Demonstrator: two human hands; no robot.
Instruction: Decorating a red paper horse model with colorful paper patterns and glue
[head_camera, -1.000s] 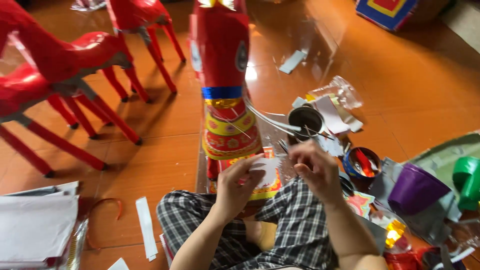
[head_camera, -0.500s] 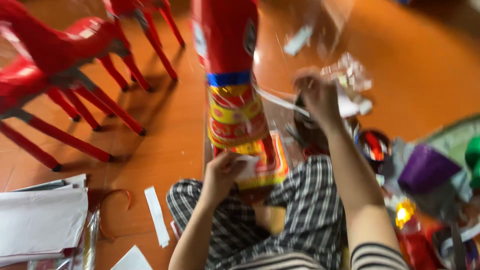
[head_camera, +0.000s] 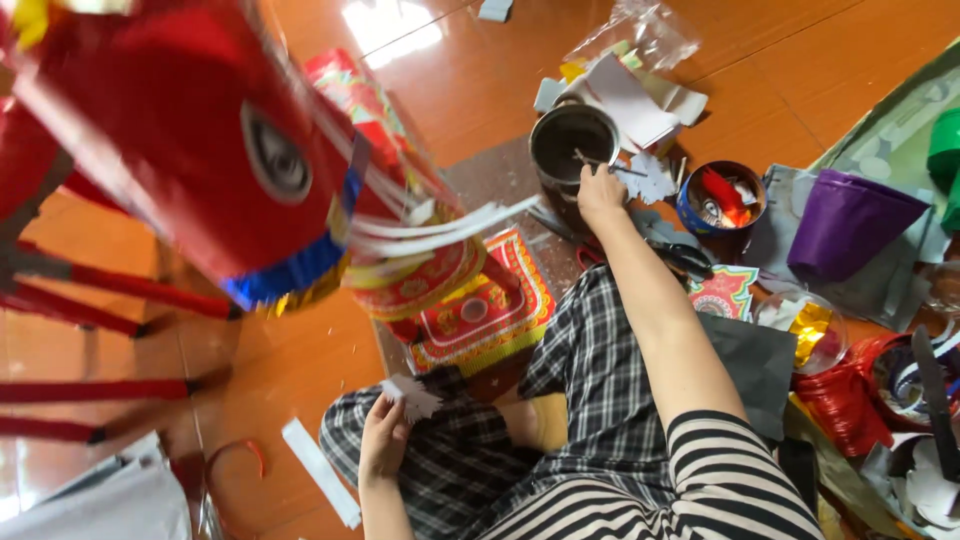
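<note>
A white jagged paper cutout (head_camera: 412, 397) is pinched in the left hand (head_camera: 383, 438), fingers closed, over the plaid lap. The right hand (head_camera: 601, 190) is curled on a stick (head_camera: 600, 164) at the dark tin pot (head_camera: 572, 145) rim, on the wooden floor (head_camera: 470, 90).

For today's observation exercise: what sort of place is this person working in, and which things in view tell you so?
Probably a home craft workshop for paper figures, worked on the floor. A large red paper figure stands close, the right hand reaches into a metal pot, and the left hand holds a white paper cutout.
</note>
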